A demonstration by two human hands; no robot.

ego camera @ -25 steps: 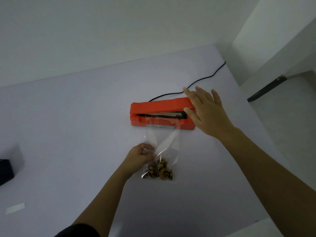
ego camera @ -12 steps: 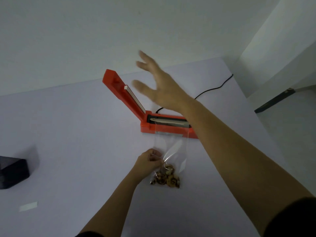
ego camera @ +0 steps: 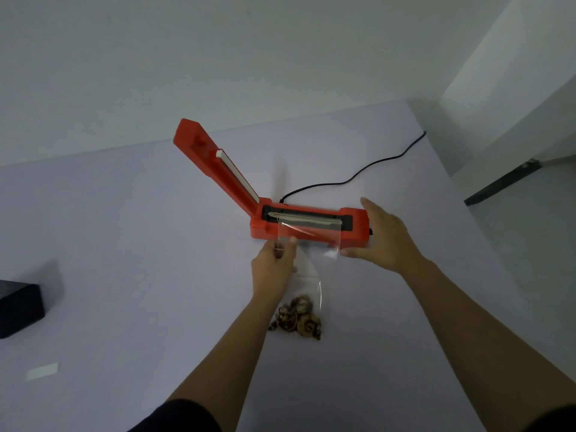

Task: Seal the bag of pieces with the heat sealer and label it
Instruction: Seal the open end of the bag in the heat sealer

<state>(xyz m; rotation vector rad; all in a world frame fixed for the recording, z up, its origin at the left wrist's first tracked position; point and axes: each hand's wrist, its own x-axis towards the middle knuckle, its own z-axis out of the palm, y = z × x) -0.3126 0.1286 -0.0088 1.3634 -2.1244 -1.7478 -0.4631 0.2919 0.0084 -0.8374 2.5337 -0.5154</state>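
Creases may spoil the seam: the bag (ego camera: 308,272) lies slack on the open heat sealer (ego camera: 355,227), left hand (ego camera: 274,269) pinching one edge, right hand (ego camera: 386,241) spread alongside.

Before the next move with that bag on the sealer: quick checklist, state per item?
1. Sealer lid raised: ok.
2. Bag mouth laid across the sealing strip: ok.
3. Left hand pinching the bag's left edge: ok.
4. Right hand gripping the bag: not ok; it is open beside the right edge.
5. Pieces clear of the strip: ok, at the bag's near end.
6. Seal line formed: cannot tell.
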